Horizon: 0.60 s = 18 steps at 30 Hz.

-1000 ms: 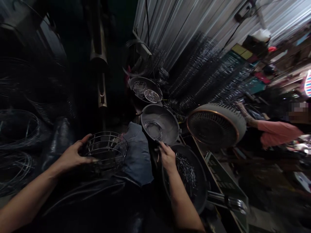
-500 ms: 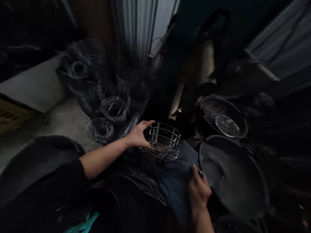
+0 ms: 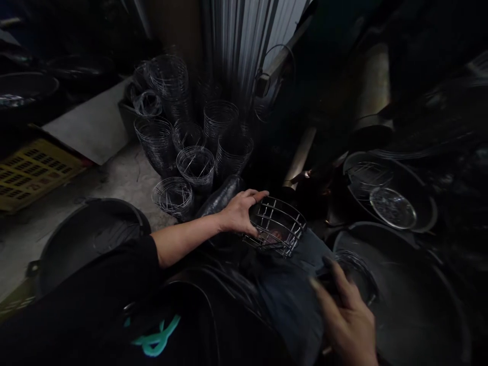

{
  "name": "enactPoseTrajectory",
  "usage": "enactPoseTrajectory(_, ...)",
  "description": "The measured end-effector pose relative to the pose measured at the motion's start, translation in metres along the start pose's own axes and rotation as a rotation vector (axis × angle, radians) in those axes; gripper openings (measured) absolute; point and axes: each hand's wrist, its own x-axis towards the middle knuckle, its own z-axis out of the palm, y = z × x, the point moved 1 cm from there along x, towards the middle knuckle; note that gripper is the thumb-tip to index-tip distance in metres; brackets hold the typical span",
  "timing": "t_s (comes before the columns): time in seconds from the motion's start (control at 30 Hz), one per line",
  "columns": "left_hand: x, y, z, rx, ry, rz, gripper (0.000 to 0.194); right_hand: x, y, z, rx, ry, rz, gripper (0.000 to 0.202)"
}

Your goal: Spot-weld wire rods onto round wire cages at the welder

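Metal wire forms the basket (image 3: 277,222), beside the grey-blue cloth (image 3: 312,250). The 2 hands are apart: the left hand (image 3: 237,212) clasps the basket lightly, which should avoid bending; whether the right hand (image 3: 354,323), nearer the cloth, holds something, one cannot tell.

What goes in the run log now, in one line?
left hand: grips wire basket | right hand: blurred, hold unclear, near round pan | rest: wire coil in pan, nested wire stacks, yellow crate

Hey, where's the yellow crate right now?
In the head view, the yellow crate is at the far left, on the floor beside the pale flat panel, beyond the dark round pan.
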Motion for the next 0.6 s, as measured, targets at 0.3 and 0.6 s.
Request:
enactPoseTrajectory(0.3,-0.005,0.004,0.005,0.108,-0.019,0.093,0.114,0.071,-0.069,0.027,0.218,-0.472,-0.263,0.033)
enactPoseTrajectory(0.6,0.004,-0.001,0.0,0.07,0.043,0.087,0.107,0.073,-0.061,0.049,-0.35,-0.181,-0.649,0.028)
